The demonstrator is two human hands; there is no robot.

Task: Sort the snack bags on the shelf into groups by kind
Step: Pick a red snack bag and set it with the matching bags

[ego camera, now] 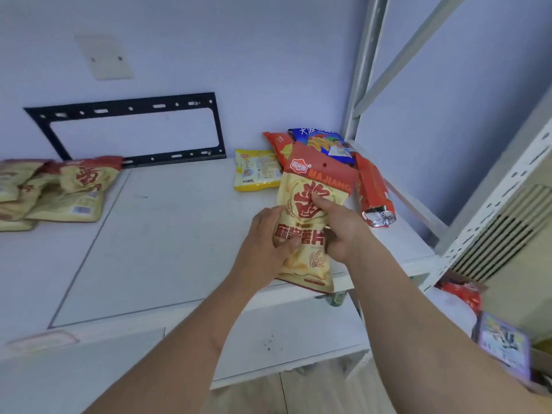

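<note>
A white shelf (167, 240) is seen from above, set against a pale wall on which a black metal bracket (131, 130) is mounted. At the far left of the shelf, a pile of cream-and-red snack bags (56, 189) is gathered. At the back right corner, near the white metal upright (363, 70), a mixed cluster is left: a blue chip bag (324, 141), an orange-red bag (279, 143) partly hidden behind it, a long red packet (373, 191) with a silver end, and a small yellow bag (257, 170) lying flat just beside them.

In the centre right, a cream-and-red chip bag (310, 222) is held upright above the shelf's front edge by both hands. Its left edge is gripped by the left hand (265, 249), fingers curled round it. Its right side is clasped by the right hand (343, 231), the thumb pressed on the printed front.
</note>
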